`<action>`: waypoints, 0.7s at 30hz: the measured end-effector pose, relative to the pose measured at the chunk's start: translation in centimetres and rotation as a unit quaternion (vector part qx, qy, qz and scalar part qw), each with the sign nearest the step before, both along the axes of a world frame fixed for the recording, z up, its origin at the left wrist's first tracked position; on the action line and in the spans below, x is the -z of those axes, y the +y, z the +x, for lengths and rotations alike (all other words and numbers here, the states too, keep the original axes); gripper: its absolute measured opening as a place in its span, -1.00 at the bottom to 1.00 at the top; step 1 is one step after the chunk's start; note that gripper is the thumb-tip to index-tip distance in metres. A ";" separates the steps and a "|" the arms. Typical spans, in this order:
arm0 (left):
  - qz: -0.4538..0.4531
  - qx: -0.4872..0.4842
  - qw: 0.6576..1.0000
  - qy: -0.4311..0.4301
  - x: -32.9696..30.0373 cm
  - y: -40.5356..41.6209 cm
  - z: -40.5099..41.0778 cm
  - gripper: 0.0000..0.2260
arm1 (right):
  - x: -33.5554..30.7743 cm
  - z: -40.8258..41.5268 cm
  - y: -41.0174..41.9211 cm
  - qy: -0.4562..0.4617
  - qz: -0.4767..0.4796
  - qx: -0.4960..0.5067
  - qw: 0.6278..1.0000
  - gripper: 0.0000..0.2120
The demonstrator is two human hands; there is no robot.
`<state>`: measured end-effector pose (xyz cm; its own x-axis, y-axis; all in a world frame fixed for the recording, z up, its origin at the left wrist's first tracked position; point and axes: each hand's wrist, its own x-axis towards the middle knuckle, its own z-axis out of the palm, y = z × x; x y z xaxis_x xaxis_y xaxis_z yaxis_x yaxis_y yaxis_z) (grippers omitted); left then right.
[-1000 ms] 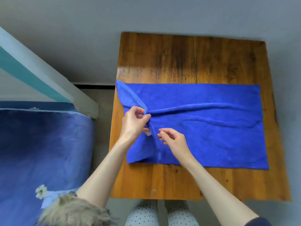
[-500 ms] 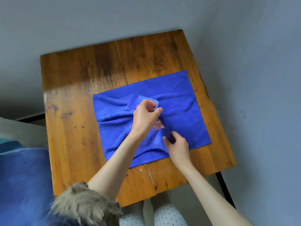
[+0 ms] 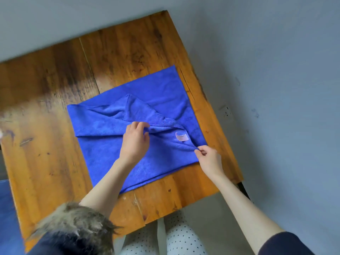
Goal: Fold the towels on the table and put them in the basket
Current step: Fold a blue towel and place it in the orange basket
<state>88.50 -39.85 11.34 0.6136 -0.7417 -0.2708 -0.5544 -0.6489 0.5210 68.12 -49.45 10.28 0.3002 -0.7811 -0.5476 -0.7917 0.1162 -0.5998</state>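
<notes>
since the earlier frames, the folded-over edge of the blue towel [image 3: 114, 144] has been drawn further across toward the right side of the wooden table [image 3: 46, 111], and the two hands, which were close together half a second ago, are now set well apart along that edge. the left hand [image 3: 135, 141] is seen near the middle of the towel, its fingers curled round a raised ridge of cloth, which is pinched between thumb and fingertips. the right hand [image 3: 209, 159] is held at the towel's right border, just inside the table's right edge, where a corner of the cloth is pinched between thumb and forefinger. between the hands the hem is stretched in a taut line, and a small pale label [image 3: 181, 136] is exposed on the turned-over layer. the towel is laid on the table, doubled, with a loose triangular flap lying rumpled on its upper part. spotted trousers [image 3: 180, 236] are seen below the table's near edge, and a fur-trimmed dark sleeve [image 3: 73, 229] at lower left.
</notes>
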 end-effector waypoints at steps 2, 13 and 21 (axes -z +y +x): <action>0.034 0.029 0.995 -0.094 0.9 1.8 1.5 -0.72 | 0.3 0.0 -0.2 0.007 0.001 -0.003 1.000 -0.85; 0.255 0.092 0.957 -0.100 -0.7 1.3 5.2 -0.67 | 0.9 2.9 -4.8 0.081 -0.100 -0.071 0.989 -0.84; 0.348 0.132 0.924 0.091 -1.1 6.3 2.0 -0.77 | 1.0 8.3 -7.5 0.082 -0.139 -0.153 0.975 -0.90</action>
